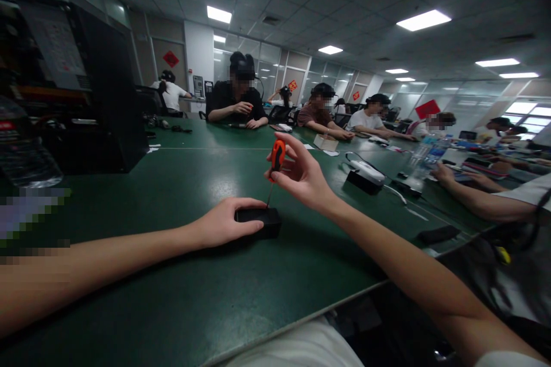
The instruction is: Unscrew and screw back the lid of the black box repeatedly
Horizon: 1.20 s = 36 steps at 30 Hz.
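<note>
My right hand (301,175) is closed around the orange and black handle of a screwdriver (278,155), held nearly upright. Its thin shaft points down, and the tip meets the top of a small black box (271,223) on the green table. My left hand (221,222) grips that box from the left, thumb along the near side and fingers along the far side. What the tip sits in is too small to make out.
The green table (172,292) ends at a near edge on the right. A black computer case (103,86) and a plastic bottle (26,143) stand at left. To the right lie a white device (365,172) with a cable and a black pouch (438,234). Several people sit around.
</note>
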Available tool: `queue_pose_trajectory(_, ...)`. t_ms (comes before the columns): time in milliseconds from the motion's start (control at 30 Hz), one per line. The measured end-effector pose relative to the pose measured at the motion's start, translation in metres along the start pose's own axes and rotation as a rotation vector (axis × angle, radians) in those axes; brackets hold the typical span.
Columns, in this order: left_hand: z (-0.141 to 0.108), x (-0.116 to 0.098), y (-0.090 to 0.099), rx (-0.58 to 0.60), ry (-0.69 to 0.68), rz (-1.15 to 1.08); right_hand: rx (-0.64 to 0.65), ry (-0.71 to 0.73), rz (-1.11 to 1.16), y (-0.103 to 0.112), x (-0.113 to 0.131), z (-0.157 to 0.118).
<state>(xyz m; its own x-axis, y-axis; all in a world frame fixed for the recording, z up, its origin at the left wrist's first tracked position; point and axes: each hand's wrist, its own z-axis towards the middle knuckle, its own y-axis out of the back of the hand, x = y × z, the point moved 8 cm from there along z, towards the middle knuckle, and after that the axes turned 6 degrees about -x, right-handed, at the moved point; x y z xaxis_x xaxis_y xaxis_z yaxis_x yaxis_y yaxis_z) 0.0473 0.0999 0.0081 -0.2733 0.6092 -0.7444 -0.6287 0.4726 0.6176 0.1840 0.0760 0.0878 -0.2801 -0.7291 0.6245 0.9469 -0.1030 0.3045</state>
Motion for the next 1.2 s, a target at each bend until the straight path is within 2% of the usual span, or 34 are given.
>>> queue_pose_trajectory(200,0.0,0.001,-0.001,0.004,-0.008,-0.016,-0.063,0.058,-0.078,0.005,0.001,0.002)
queue_pose_trajectory(367,0.0,0.001,0.0,-0.003,-0.014,-0.012,0.001,-0.001,0.045,0.001,0.002,0.003)
queue_pose_trajectory(500,0.0,-0.001,0.0,-0.001,-0.022,0.0,-0.032,0.062,-0.031,0.004,0.007,0.004)
queue_pose_trajectory(600,0.0,-0.001,0.001,-0.014,-0.028,0.01,-0.057,0.041,-0.085,0.009,0.003,0.004)
queue_pose_trajectory(733,0.0,0.0,0.0,-0.017,-0.03,0.006,-0.013,-0.034,-0.005,0.006,-0.003,0.004)
queue_pose_trajectory(833,0.001,0.001,-0.001,0.0,-0.015,-0.007,0.011,-0.01,0.038,0.002,-0.003,0.003)
queue_pose_trajectory(1067,0.0,-0.001,-0.001,-0.004,-0.009,0.014,-0.036,0.007,-0.106,0.009,-0.005,0.004)
queue_pose_trajectory(1200,-0.002,-0.004,-0.002,-0.021,-0.01,0.032,-0.051,0.039,-0.024,0.005,0.006,-0.001)
